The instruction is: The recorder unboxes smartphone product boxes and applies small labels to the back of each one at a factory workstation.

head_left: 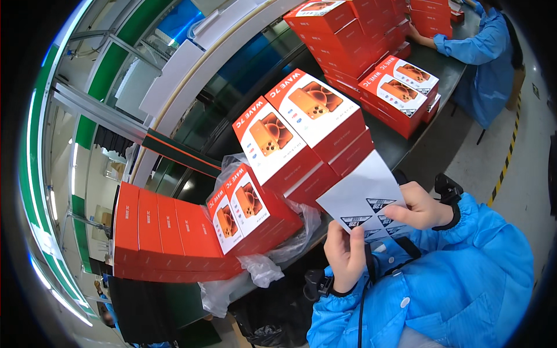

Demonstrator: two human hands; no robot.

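Note:
Both hands hold a white sheet of stickers [362, 182] in front of my chest. Several black-and-white triangular labels sit on its lower part; the upper part is bare. My left hand [344, 255] pinches the lower left edge between thumb and fingers. On the right side, my right hand [419, 207] grips the sheet with its thumb lying over the labels. Just beyond the sheet stands a stack of red phone boxes [313, 139] with white tops picturing an orange phone.
More red boxes [168, 232] line the near left, with crumpled clear plastic [261, 269] around them. Tall red stacks [354, 40] stand farther along the dark table [400, 148]. A co-worker in a blue smock [476, 52] reaches toward boxes at the far right. A black bag [272, 313] lies below the table edge.

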